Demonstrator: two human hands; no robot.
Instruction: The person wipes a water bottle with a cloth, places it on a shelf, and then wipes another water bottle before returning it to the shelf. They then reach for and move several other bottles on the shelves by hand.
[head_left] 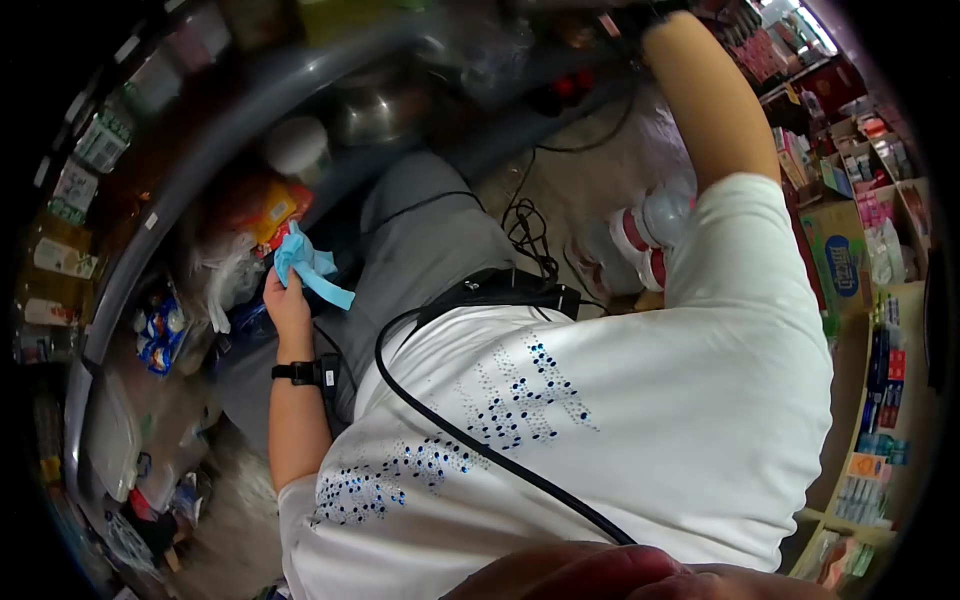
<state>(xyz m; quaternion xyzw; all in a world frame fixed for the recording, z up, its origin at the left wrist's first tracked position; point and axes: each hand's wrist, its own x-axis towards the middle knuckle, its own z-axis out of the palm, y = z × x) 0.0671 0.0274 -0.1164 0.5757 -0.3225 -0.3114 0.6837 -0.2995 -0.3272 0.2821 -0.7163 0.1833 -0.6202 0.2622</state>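
At the left, my left hand [285, 290] is closed around a crumpled light blue cloth [300, 257], one strip of which hangs down to the right. A black strap with a small box sits on that wrist. Just beyond the cloth are a red and yellow packet [277, 208] and a whitish plastic bag [232, 275]. My right arm [715, 110] reaches up at the top right, bent at the elbow. The right hand itself does not show; the area past the forearm is dark and blurred.
A curved dark counter edge [150, 220] runs along the left. A white tub [298, 145] and metal bowl [380, 115] stand under it. Black cables [525, 225] and plastic bottles [640, 230] lie on the floor. Shelves of boxed goods [870, 480] line the right.
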